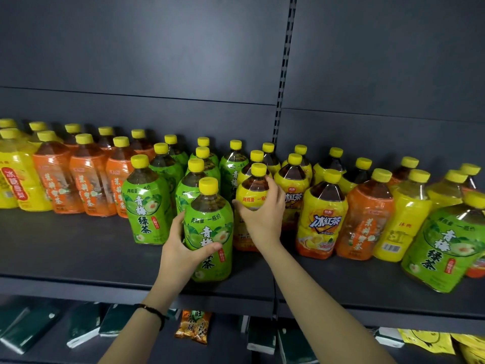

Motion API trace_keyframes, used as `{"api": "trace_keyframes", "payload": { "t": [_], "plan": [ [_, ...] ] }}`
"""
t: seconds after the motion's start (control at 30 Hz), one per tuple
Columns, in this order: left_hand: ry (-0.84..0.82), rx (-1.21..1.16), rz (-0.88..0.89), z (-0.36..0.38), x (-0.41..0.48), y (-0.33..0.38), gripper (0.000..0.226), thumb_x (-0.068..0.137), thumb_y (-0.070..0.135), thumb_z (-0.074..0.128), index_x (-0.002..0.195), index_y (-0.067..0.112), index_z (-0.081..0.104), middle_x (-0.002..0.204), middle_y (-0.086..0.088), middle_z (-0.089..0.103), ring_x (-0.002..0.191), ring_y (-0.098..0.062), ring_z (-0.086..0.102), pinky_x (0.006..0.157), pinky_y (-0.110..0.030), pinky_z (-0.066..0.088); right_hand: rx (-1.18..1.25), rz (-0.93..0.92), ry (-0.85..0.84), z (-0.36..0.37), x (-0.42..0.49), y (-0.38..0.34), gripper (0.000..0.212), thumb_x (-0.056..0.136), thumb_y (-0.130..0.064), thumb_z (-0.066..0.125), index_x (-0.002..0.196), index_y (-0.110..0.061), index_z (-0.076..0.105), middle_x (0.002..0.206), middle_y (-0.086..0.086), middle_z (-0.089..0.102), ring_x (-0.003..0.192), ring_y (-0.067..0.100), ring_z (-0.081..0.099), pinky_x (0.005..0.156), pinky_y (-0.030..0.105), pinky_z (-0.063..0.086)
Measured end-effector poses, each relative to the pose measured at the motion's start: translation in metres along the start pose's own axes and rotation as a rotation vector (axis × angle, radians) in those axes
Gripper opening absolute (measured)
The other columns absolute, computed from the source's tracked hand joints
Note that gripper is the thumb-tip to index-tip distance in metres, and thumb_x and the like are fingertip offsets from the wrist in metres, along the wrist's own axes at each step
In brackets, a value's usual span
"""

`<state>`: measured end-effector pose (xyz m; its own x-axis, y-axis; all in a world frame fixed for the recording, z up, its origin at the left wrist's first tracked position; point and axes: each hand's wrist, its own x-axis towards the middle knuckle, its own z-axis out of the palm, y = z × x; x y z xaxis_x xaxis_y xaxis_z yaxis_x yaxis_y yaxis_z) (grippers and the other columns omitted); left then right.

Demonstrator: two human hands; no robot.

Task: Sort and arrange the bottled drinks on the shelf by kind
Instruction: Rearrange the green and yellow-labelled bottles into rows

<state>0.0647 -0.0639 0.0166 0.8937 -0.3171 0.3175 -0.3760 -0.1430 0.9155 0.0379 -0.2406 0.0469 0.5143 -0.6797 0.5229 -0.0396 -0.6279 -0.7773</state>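
Green shrink-film wraps the bottle [210, 222] that the left hand [181, 248] grips, thumb across the label front and fingers curled round its left side. It stands near the shelf's front edge, just ahead of the other green bottles. The right hand [262, 214] clamps on the shoulder of a yellow bottle [253, 190] just to the right, in the front row of the middle cluster; whether its base is off the shelf cannot be told.

These look like full, large plastic bottles, so I judge them heavy for one hand. The walls are probably stiff while sealed, and the glossy film likely slick. The waist below the shoulder, or the neck under the cap, seems the surest place to hold; a grip on the smooth label alone may slide.

The shelf [65, 245] is dark painted metal, flat, with bare room at its front left. Orange bottles [89, 185] stand towards its left end. At the right end the kinds are mixed, with a stray green one [446, 245] near the front edge. Close rows leave little room for fingers. Behind is a dark back panel [157, 61]; below, a lower shelf holds dark packs [29, 329] and a snack bag [194, 327].
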Motion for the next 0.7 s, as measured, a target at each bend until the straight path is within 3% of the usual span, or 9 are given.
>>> {"api": "trace_keyframes", "payload": {
  "t": [0.17,0.3,0.4,0.47,0.57,0.63,0.7],
  "plan": [
    [0.009,-0.011,0.015,-0.006,0.0,-0.002,0.111,0.037,0.064,0.075,0.135,0.03,0.036,0.109,0.024,0.053,0.098,0.003,0.053,0.074,-0.007,0.04,-0.026,0.005,0.011,-0.032,0.002,0.018,0.092,0.07,-0.042,0.08,0.145,-0.026,0.029,0.147,0.003,0.034,0.136,0.018,0.03,0.103,0.025,0.029],
    [0.025,-0.04,0.009,-0.013,0.0,-0.002,0.113,0.035,0.064,0.073,0.136,0.032,0.034,0.106,0.022,0.053,0.096,-0.001,0.053,0.072,-0.009,0.039,-0.07,0.008,-0.074,-0.055,0.004,0.023,0.099,0.076,-0.038,0.076,0.151,-0.019,0.014,0.157,0.003,0.014,0.145,0.018,0.014,0.114,0.033,0.023],
    [0.023,-0.035,0.004,-0.015,0.001,0.0,0.097,0.032,0.066,0.072,0.119,0.05,0.032,0.106,0.017,0.054,0.1,-0.008,0.053,0.073,-0.015,0.04,-0.048,-0.033,-0.123,-0.071,0.005,0.011,0.102,0.079,-0.042,0.072,0.152,-0.018,0.004,0.16,-0.001,0.003,0.146,0.013,0.008,0.114,0.029,0.019],
    [0.03,-0.032,0.007,-0.016,0.001,0.0,0.094,0.026,0.072,0.073,0.109,0.061,0.028,0.109,0.011,0.055,0.101,-0.011,0.052,0.075,-0.02,0.041,-0.028,-0.115,-0.033,-0.087,0.013,-0.004,0.093,0.083,-0.041,0.068,0.152,-0.019,0.01,0.159,-0.002,0.012,0.143,0.007,0.013,0.113,0.024,0.021],
    [0.044,-0.037,0.018,-0.015,0.001,-0.001,0.091,0.027,0.072,0.073,0.106,0.063,0.029,0.111,0.009,0.056,0.102,-0.013,0.053,0.076,-0.023,0.043,0.06,-0.169,0.015,-0.109,0.053,-0.022,0.067,0.086,-0.035,0.066,0.144,-0.023,0.035,0.148,-0.004,0.038,0.134,0.007,0.034,0.107,0.023,0.031],
    [0.044,-0.041,0.022,-0.014,0.002,0.0,0.089,0.028,0.07,0.072,0.106,0.062,0.03,0.109,0.01,0.056,0.102,-0.014,0.052,0.077,-0.027,0.043,0.057,-0.113,-0.096,-0.115,0.094,-0.023,0.051,0.086,-0.033,0.067,0.133,-0.019,0.051,0.135,-0.001,0.052,0.123,0.013,0.049,0.102,0.027,0.042],
    [0.047,-0.051,0.017,-0.014,0.003,0.0,0.097,0.019,0.081,0.07,0.105,0.062,0.031,0.107,0.016,0.056,0.102,-0.014,0.052,0.078,-0.03,0.043,-0.036,-0.032,-0.3,-0.114,0.133,-0.021,0.045,0.085,-0.035,0.068,0.126,-0.021,0.057,0.124,0.001,0.061,0.112,0.015,0.057,0.091,0.027,0.048]
  ]
}}
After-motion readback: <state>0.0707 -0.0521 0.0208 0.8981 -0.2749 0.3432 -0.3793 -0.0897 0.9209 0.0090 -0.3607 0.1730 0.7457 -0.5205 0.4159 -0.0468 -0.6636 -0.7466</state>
